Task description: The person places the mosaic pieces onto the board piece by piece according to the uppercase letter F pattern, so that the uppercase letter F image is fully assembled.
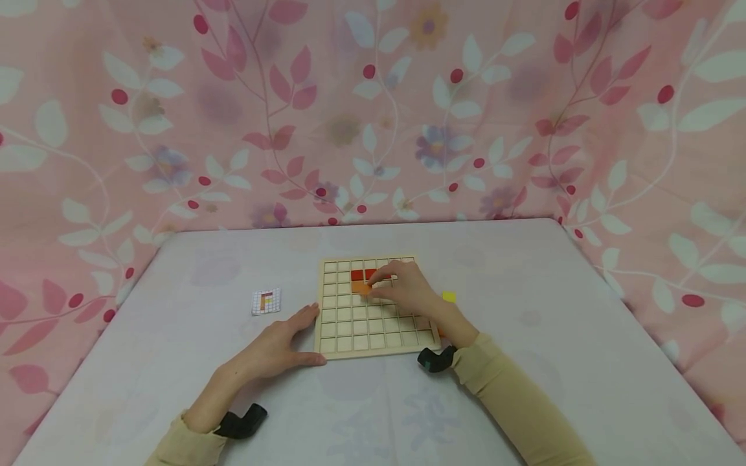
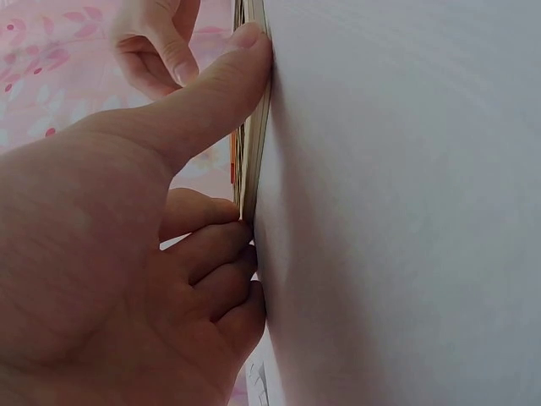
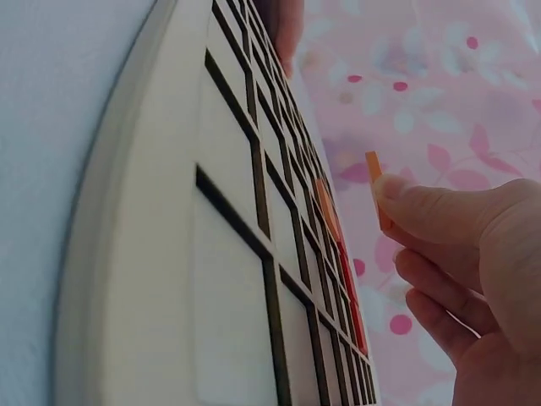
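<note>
A wooden grid board [image 1: 345, 343] lies on the table. Red tiles [image 1: 357, 275] sit in a row of its cells towards the far side, partly hidden by my right hand [image 1: 408, 289]. An orange tile [image 3: 326, 207] lies in a cell just nearer than the red ones. Between thumb and fingers, my right hand pinches another orange tile [image 3: 377, 190], held above the board and apart from it. My left hand [image 1: 274, 346] touches the board's near left corner, thumb on the near edge and fingers spread along the left edge.
Left of the board lies a small card [image 1: 266, 301] with a coloured grid pattern. A yellow tile [image 1: 449, 296] is at the board's right, with a bit of orange [image 1: 441, 334] showing beside my right wrist. A floral curtain [image 1: 373, 116] stands behind the table.
</note>
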The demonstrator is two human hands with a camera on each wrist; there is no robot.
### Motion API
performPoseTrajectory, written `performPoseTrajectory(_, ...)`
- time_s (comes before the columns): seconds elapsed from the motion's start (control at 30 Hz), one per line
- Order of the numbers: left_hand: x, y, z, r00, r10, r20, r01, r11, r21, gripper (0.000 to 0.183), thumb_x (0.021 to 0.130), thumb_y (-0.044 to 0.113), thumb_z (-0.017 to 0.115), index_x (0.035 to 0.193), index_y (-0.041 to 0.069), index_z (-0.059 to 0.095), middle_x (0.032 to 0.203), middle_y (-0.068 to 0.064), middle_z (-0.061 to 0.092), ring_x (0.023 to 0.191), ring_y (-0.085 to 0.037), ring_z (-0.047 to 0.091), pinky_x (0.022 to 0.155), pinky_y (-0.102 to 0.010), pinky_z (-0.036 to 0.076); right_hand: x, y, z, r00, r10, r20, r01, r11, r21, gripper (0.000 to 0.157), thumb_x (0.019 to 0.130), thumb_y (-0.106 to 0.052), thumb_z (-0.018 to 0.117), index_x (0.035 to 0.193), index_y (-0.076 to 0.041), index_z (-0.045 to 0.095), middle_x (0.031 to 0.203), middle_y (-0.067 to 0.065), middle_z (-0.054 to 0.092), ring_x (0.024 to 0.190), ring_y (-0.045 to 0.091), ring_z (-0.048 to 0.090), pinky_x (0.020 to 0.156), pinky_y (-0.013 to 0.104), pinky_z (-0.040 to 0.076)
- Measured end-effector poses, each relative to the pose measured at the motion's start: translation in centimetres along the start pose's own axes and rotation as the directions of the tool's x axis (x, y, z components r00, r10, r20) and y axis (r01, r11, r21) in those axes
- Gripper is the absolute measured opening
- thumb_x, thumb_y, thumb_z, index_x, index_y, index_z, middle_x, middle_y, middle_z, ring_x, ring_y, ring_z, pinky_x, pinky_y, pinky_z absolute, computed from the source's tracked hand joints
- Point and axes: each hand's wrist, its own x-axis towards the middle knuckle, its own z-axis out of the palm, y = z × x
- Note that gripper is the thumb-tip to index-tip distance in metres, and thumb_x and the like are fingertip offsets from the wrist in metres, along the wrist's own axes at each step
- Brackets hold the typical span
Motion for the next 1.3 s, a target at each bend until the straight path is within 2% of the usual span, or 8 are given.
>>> performPoseTrajectory(0.3,-0.1,-0.1,0.0,1.0,-0.004,-0.003,0.004,1.0,0.001,0.105,0.077,0.055,0.08,0.158,0.012,0.029,0.163,-0.008,0.03,0.151,-0.032,0.027,0.117,-0.054,0.031,-0.1,0.4,1.3,1.0,0.022,-0.004,-0.022,1.0,0.018,0.015,0.082,-0.022,0.083,0.096,-0.016,0.079,0.097,0.001,0.072,0.092,0.02,0.061,0.079,0.031,0.047)
performPoseTrajectory(0.5,0.0,-0.1,0.1,1.0,-0.001,-0.002,0.001,1.0,0.006,0.105,0.077,0.055,0.08,0.158,0.012,0.029,0.163,-0.008,0.03,0.151,-0.031,0.027,0.117,-0.054,0.031,-0.2,0.5,1.8,0.999,0.034,-0.032,-0.033,0.999,0.013,0.016,0.081,-0.023,0.085,0.095,-0.017,0.079,0.095,-0.003,0.07,0.092,0.016,0.061,0.081,0.031,0.048)
performPoseTrajectory(0.67,0.0,-0.2,0.1,1.0,-0.001,-0.002,0.001,1.0,0.005,0.105,0.077,0.056,0.08,0.158,0.012,0.029,0.163,-0.009,0.03,0.151,-0.031,0.027,0.117,-0.053,0.031,-0.3,0.5,2.3,0.999,-0.033,-0.036,0.031,0.998,-0.058,0.018,0.082,-0.027,0.084,0.097,-0.017,0.079,0.094,-0.005,0.072,0.094,0.014,0.062,0.082,0.03,0.049)
performPoseTrajectory(0.83,0.0,-0.2,0.1,1.0,0.001,-0.003,-0.001,1.0,0.009,0.105,0.077,0.056,0.08,0.158,0.012,0.03,0.163,-0.009,0.031,0.15,-0.031,0.027,0.117,-0.054,0.031,-0.4,0.5,2.6,0.995,-0.088,-0.044,0.085,0.994,-0.062,0.019,0.083,-0.023,0.083,0.099,-0.013,0.079,0.094,-0.003,0.074,0.094,0.015,0.064,0.083,0.03,0.051)
performPoseTrajectory(1.3,0.0,-0.1,0.0,1.0,0.01,-0.003,-0.01,1.0,0.008,0.105,0.077,0.054,0.081,0.158,0.011,0.03,0.162,-0.01,0.031,0.15,-0.032,0.027,0.117,-0.054,0.031,-0.6,0.7,2.8,0.998,-0.056,-0.026,0.055,0.998,-0.036,0.02,0.084,-0.02,0.082,0.103,-0.014,0.078,0.097,-0.002,0.072,0.096,0.014,0.064,0.084,0.032,0.052)
